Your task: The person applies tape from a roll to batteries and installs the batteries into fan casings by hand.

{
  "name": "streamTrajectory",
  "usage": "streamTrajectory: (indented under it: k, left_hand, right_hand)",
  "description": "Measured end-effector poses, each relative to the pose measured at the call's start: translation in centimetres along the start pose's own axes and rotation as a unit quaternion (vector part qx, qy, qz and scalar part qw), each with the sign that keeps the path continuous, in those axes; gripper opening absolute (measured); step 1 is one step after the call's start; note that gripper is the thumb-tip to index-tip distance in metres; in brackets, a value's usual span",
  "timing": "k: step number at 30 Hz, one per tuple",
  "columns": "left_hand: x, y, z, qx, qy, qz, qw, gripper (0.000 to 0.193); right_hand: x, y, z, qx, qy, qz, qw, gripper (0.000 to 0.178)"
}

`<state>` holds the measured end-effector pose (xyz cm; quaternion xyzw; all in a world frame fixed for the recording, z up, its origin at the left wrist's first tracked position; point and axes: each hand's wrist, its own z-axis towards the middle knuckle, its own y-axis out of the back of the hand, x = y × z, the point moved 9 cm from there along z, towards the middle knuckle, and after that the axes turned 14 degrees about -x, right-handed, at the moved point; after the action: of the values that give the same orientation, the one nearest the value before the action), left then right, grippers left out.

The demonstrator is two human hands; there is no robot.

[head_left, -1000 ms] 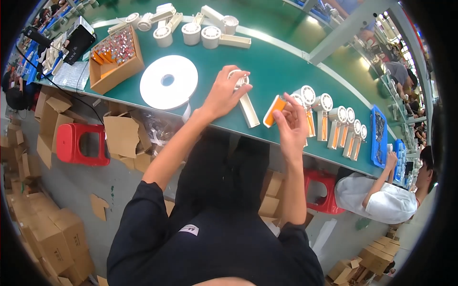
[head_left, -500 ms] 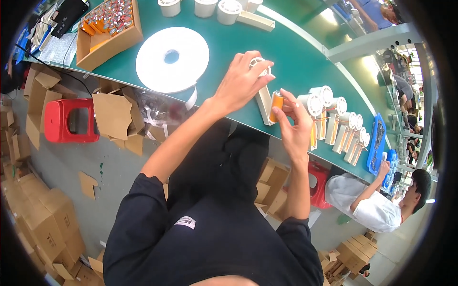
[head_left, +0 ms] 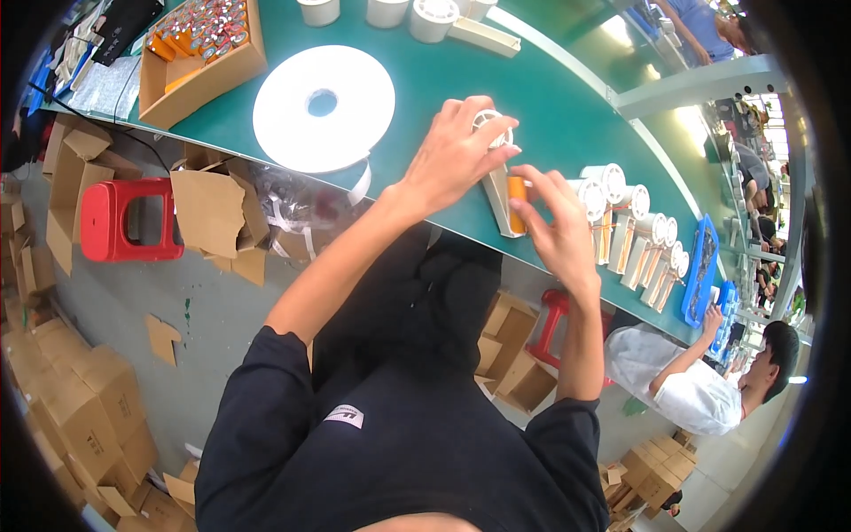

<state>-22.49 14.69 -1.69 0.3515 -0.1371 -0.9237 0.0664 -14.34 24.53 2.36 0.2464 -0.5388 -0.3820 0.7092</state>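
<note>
My left hand (head_left: 450,158) grips the round, slotted head of a white plastic housing (head_left: 501,202), whose narrow trough-shaped handle points toward the bench's front edge. Between the thumb and fingers of my right hand (head_left: 562,226) is an orange cylindrical battery (head_left: 517,206). It is at the trough's right side, lined up roughly along it; whether it touches the trough I cannot tell. Right of my hands stands a row of similar white housings (head_left: 631,253) with orange strips or wires in their handles.
A large white tape reel (head_left: 355,106) lies on the green bench (head_left: 425,71), left of a carton (head_left: 253,75) of orange batteries. More white housings (head_left: 434,19) stand at the back. A blue tray (head_left: 700,270) and a person in white (head_left: 687,390) are at right. Red stools (head_left: 111,222) stand below.
My right hand has shifted slightly right and turned the battery, so its metal end no longer shows. The left hand keeps its hold on the housing. The whole view has shifted a little.
</note>
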Motion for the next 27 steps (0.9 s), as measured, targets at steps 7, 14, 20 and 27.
streamTrajectory:
  k: [7, 14, 20, 27]
  left_hand:
    - [0.3, 0.1, 0.1, 0.000, 0.026, 0.006, 1.000, 0.027]
    - [-0.2, 0.1, -0.1, 0.001, -0.020, 0.026, 0.999, 0.025]
    - [-0.5, -0.1, -0.1, -0.004, -0.025, 0.023, 0.999, 0.023]
    - [-0.2, 0.0, -0.2, -0.010, -0.027, 0.029, 0.999, 0.023]
  right_hand:
    - [-2.1, 2.8, -7.5, -0.317, 0.031, 0.131, 0.939, 0.036]
    - [-1.7, 3.8, -6.9, -0.351, 0.034, 0.148, 0.924, 0.039]
    - [-1.9, 2.0, -5.9, -0.243, 0.022, 0.096, 0.965, 0.038]
    - [-0.2, 1.6, -2.9, -0.165, 0.018, 0.017, 0.986, 0.041]
